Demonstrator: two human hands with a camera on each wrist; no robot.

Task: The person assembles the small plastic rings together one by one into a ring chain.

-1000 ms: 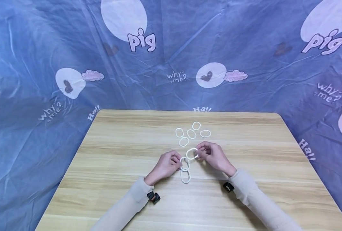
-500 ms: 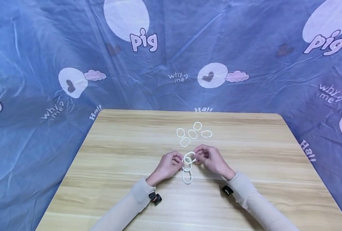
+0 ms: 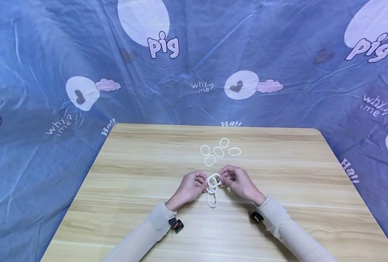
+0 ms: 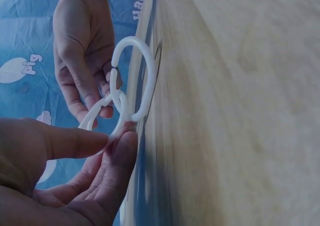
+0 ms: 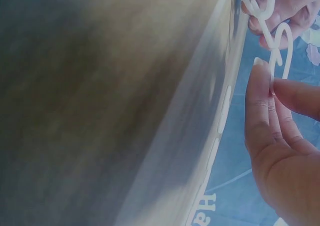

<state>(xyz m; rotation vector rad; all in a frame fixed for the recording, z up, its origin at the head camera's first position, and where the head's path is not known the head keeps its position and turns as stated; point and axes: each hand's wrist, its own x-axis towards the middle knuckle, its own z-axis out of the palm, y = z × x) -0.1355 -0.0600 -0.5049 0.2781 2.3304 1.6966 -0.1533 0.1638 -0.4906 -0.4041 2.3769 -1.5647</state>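
Observation:
My left hand pinches a white oval ring between thumb and fingers. Linked through it is a second white oval ring, which in the head view lies nearest me. Each of these open-ended links has a small gap in its loop. From the other side, my right hand pinches a third white ring between thumb and forefinger. That ring crosses the left-hand ring, and the two touch; whether they are hooked together I cannot tell. Fingertips hide part of both pinched rings.
Farther back on the wooden table lie several loose white rings, among them a near one and a rightmost one. A blue printed cloth hangs behind the table. Dark wrist devices sit at both cuffs.
My right hand has come left and slightly toward me, bringing its ring from beside the left-hand ring to overlapping it. The left hand stays nearly in place, still pinching its ring.

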